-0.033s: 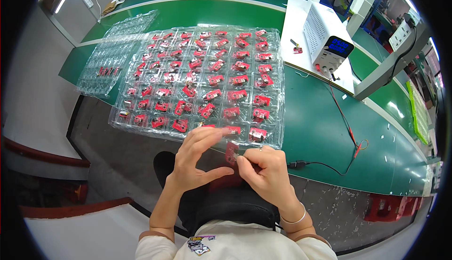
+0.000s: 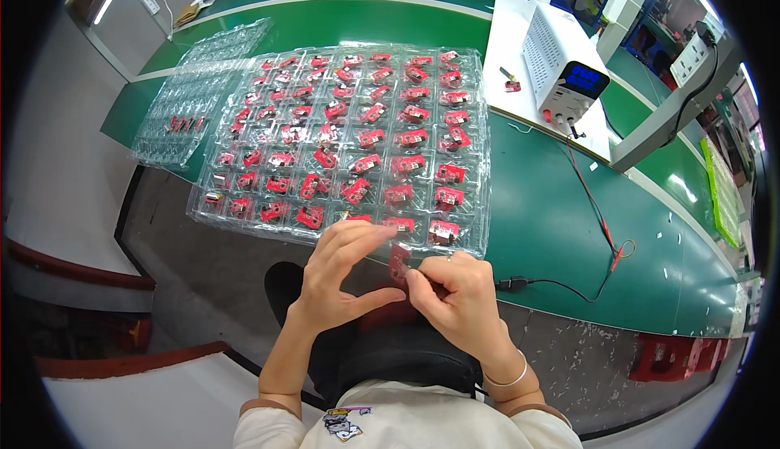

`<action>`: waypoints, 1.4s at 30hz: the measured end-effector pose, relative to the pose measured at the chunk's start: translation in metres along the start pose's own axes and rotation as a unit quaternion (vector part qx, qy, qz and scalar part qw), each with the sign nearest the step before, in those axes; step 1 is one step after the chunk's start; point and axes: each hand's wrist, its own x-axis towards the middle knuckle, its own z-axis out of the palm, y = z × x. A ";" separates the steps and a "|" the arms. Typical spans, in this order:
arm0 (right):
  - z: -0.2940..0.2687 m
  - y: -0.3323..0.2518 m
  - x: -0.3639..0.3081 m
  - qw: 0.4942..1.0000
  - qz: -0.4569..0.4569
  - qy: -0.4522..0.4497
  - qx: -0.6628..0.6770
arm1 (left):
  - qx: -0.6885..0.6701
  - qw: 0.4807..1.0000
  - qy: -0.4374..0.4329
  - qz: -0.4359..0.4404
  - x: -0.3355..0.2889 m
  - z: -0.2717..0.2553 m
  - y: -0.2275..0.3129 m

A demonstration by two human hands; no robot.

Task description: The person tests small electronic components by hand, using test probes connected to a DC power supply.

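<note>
Board [image 2: 398, 261] sits at ten o'clock from the right hand [image 2: 459, 296] pinching it, three o'clock from the spread left hand [image 2: 331, 280].

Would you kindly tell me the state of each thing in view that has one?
Left hand: open, thumb and fingers apart
Right hand: closed on the board
Board: pinched, not in a cell
Near tray: most cells filled
Left tray: only a few cells occupied
Power supply: on, display lit
</note>
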 end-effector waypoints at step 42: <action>0.013 0.006 -0.001 0.995 -0.033 0.030 -0.089 | 0.078 0.997 -0.020 0.011 0.002 0.007 -0.010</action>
